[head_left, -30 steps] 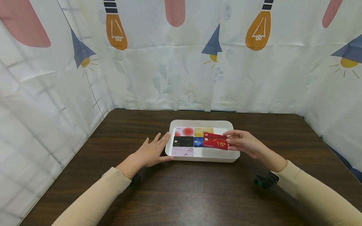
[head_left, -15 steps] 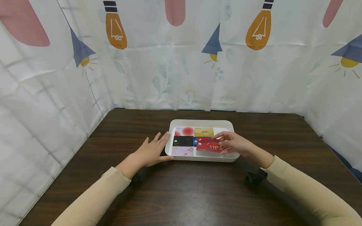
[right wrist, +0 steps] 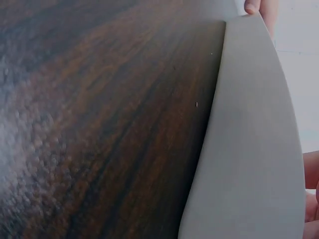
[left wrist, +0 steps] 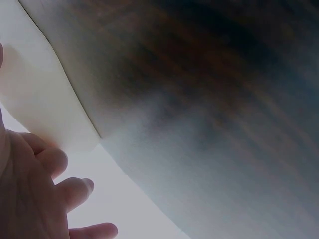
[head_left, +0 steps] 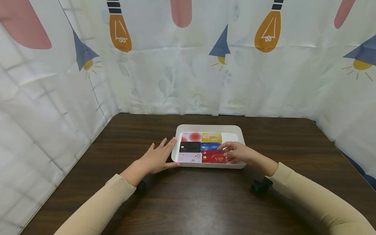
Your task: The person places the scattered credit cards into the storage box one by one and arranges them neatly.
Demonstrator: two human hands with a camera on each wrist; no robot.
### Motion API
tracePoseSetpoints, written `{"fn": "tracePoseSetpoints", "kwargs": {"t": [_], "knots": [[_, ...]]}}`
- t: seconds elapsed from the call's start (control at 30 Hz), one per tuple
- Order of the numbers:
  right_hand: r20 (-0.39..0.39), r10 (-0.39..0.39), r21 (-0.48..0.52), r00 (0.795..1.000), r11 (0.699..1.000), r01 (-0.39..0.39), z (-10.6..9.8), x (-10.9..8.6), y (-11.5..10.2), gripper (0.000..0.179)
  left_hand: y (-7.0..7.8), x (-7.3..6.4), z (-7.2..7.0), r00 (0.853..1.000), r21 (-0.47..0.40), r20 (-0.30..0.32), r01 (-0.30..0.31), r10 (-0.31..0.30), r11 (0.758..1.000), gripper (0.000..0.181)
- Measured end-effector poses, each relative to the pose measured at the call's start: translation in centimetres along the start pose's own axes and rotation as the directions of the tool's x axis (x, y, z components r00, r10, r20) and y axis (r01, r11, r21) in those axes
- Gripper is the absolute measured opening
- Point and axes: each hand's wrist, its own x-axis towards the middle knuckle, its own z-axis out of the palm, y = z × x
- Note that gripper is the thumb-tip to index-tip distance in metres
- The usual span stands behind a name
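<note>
In the head view, a white tray [head_left: 232,136] holds two columns of cards. My right hand [head_left: 242,153] reaches over its right side and holds the right end of a red VIP card [head_left: 212,156], low in the right column. Above that card lie a blue VIP card [head_left: 208,147] and a gold card [head_left: 211,137]. To the left are a black VIP card [head_left: 190,147], a pale pink card [head_left: 189,158] and a pink card with a red circle [head_left: 191,136]. My left hand [head_left: 157,160], fingers spread, rests against the tray's left edge.
The tray stands on a dark wooden table [head_left: 188,195]. A patterned white curtain [head_left: 176,81] hangs behind and at the sides. The tray's outer wall fills much of the right wrist view, and that hand's fingers [right wrist: 311,172] show only partly there.
The right hand has carried the red card left and toward the tray's near side, down to below the blue card, which shows more fully now. The left hand stays still.
</note>
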Motion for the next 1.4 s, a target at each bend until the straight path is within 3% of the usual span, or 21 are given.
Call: {"fn": "tracePoseSetpoints", "kwargs": {"t": [0.4,0.57,0.77,1.1,1.4], "knots": [[0.009,0.011,-0.059,1.000,0.998,-0.010,0.2,0.2,0.0,0.034,-0.1,0.1,0.0,1.000,0.008,0.000,-0.002,0.002,1.000,0.104],[0.012,0.009,-0.136,1.000,0.991,-0.007,0.3,0.3,-0.2,0.041,-0.1,0.1,0.0,1.000,0.001,-0.005,-0.001,0.001,1.000,0.103],[0.005,-0.032,-0.291,0.999,0.956,0.032,0.3,0.1,-0.5,0.049,-0.1,0.1,0.0,1.000,-0.003,-0.006,-0.003,0.003,1.000,0.103],[0.005,-0.046,-0.433,0.999,0.900,0.044,0.4,0.1,-0.9,0.053,-0.1,0.1,0.0,1.000,0.002,0.001,0.000,0.000,1.000,0.104],[-0.018,-0.083,-0.531,0.996,0.845,0.061,0.6,0.3,-0.8,0.042,-0.1,0.0,0.1,1.000,-0.001,-0.009,-0.006,0.006,1.000,0.104]]}}
